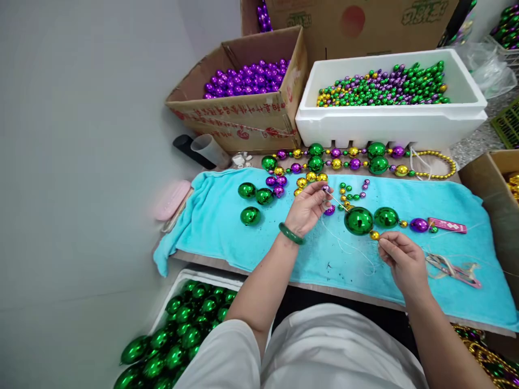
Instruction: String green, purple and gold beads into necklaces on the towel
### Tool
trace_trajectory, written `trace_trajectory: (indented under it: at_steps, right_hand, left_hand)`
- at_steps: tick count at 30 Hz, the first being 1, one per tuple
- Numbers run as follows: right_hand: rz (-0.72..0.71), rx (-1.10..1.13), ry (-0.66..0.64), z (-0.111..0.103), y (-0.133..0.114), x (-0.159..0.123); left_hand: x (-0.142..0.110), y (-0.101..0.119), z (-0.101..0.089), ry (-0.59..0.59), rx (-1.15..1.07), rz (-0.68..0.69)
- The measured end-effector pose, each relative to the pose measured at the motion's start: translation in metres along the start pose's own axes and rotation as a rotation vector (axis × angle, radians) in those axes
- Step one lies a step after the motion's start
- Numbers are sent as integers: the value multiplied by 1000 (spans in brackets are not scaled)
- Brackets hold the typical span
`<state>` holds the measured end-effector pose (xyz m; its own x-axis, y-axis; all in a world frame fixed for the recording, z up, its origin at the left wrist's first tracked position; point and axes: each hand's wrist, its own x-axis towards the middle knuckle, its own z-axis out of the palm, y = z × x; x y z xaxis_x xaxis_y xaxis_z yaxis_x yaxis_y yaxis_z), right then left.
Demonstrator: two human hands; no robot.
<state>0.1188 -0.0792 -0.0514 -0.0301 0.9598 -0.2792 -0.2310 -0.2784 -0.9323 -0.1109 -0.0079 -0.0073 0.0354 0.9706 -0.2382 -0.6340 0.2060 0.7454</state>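
My left hand (306, 208), with a green bangle (291, 233) at its wrist, pinches a thin needle (337, 200). A small purple bead (325, 188) shows at the fingertips. The needle slants down to a large green bead (359, 221), held just over the blue towel. Closed on a small gold bead (375, 235) beside it is my right hand (401, 256). A second large green bead (386, 217), a purple bead (419, 225) and a pink tag (447, 225) lie to the right. White thread (344, 246) trails below the left hand.
On the blue towel (227, 243) sit loose green beads (250, 216), gold beads (311, 176) and pink-handled scissors (458, 273). Behind lies a bead necklace (316, 163). A cardboard box (243, 116) and a white foam box (389, 116) stand at the back.
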Motion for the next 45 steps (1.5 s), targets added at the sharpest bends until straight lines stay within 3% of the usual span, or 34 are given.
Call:
trace_trajectory:
  at_steps: [8,13,15,18,20,22,26,29,31,34,36,39,41,45]
  right_hand:
    - [-26,-109,-4,11,-2,-2]
    - [-34,-199,26,17,-8,-4]
    - [-9,-187,20,20,-6,-3]
    - [84,-84,2,22,4,1]
    - [150,6,-14,22,11,4]
    - [189,77,-30,22,15,6]
    - [223,133,-49,21,14,8]
    - [225,122,-34,19,11,8]
    - [219,111,-29,18,10,8]
    - [189,76,-41,17,12,8]
    - [161,26,-46,16,13,8]
    - [132,-45,-36,17,12,7]
    - [115,-68,-33,19,9,7]
    - [74,-81,-20,24,4,7]
  left_hand:
    - [-4,3,-15,30,41,154]
    - [-7,-2,-18,93,408,523]
    - [-14,-8,-17,72,540,596]
    - [-25,-17,-19,-37,547,561]
    - [-26,-18,-25,-40,566,538]
    - [-17,-14,-38,79,728,558]
    - [17,4,-67,372,1319,597]
    - [36,13,-79,404,1620,492]
    - [41,13,-82,383,1673,390]
    - [40,9,-83,398,1501,309]
    - [32,8,-80,367,1188,262]
    - [13,10,-73,145,568,130]
    - [-1,14,-66,1,276,63]
    - [-19,21,-57,-100,68,45]
